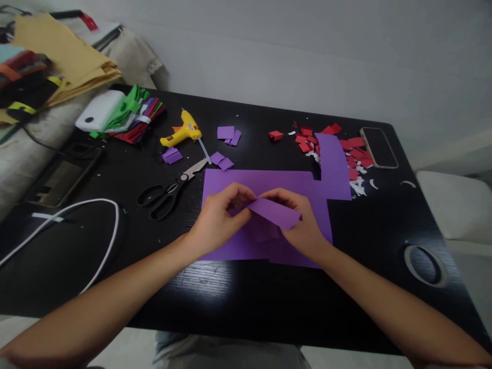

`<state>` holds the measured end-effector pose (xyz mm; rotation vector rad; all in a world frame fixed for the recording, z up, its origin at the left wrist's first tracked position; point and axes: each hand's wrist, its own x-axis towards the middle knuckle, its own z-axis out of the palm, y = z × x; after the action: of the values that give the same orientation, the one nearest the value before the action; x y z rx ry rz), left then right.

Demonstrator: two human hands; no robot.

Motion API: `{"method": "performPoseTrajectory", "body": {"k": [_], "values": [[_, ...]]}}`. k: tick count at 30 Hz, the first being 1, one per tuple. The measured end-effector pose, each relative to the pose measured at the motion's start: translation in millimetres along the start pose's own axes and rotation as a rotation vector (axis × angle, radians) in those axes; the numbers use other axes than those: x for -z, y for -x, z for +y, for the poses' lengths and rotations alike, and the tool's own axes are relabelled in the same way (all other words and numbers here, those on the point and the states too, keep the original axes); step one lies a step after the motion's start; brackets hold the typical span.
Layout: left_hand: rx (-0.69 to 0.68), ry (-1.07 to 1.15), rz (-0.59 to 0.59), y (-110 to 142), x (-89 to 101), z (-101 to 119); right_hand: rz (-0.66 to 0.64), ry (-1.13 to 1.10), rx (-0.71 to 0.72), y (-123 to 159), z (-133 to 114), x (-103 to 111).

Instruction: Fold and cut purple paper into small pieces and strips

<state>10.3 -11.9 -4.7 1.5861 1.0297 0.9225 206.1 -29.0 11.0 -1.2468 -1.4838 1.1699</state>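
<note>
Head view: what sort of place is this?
Probably a home or small-workshop craft table: a yellow glue gun and black-handled scissors lie on the black tabletop, with a purple paper strip between the two hands.

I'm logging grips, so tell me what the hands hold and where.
A purple paper strip: the left hand pinches its left end; the right hand holds it too, its grip partly hidden by the paper.

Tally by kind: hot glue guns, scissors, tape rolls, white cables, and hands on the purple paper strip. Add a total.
Hot glue gun: 1
Scissors: 1
Tape roll: 1
White cable: 1
Left hand and right hand on the purple paper strip: 2
Total: 6
</note>
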Motion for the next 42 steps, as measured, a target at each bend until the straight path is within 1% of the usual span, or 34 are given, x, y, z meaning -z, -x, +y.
{"method": "performPoseTrajectory", "body": {"k": [3,5,7,9,12,16,18,20,23,28,33,37,42], "values": [[0.032,0.038,-0.047,-3,1.9,2,0.058,-0.016,-0.072,-4,3,-3],[0.052,0.054,-0.083,-4,3.9,4,0.065,-0.063,-0.114,-6,4,-4],[0.054,0.020,-0.104,-6,6.4,3,0.055,-0.081,-0.137,-8,5,-3],[0.027,-0.050,-0.110,-6,9.5,1,0.041,-0.065,-0.156,-9,5,-1],[-0.094,-0.154,-0.089,-6,15.1,-1,-0.018,-0.008,-0.186,-12,8,4],[-0.392,-0.326,-0.037,-8,23.5,2,-0.118,0.118,-0.209,-15,9,11],[-0.503,-0.426,-0.060,-10,26.6,5,-0.132,0.181,-0.237,-16,7,14],[-0.555,-0.519,-0.093,-11,28.2,6,-0.136,0.242,-0.273,-17,5,16],[-0.561,-0.613,-0.097,-12,28.1,4,-0.127,0.310,-0.289,-17,1,17],[-0.546,-0.635,-0.052,-10,27.1,3,-0.113,0.320,-0.285,-15,-2,16],[-0.598,-0.685,0.025,-9,27.6,4,-0.108,0.334,-0.291,-15,-4,16],[-0.612,-0.701,0.101,-10,27.8,4,-0.109,0.329,-0.282,-17,-2,19],[-0.627,-0.710,0.073,-9,28.3,5,-0.109,0.294,-0.266,-17,0,19]]}}
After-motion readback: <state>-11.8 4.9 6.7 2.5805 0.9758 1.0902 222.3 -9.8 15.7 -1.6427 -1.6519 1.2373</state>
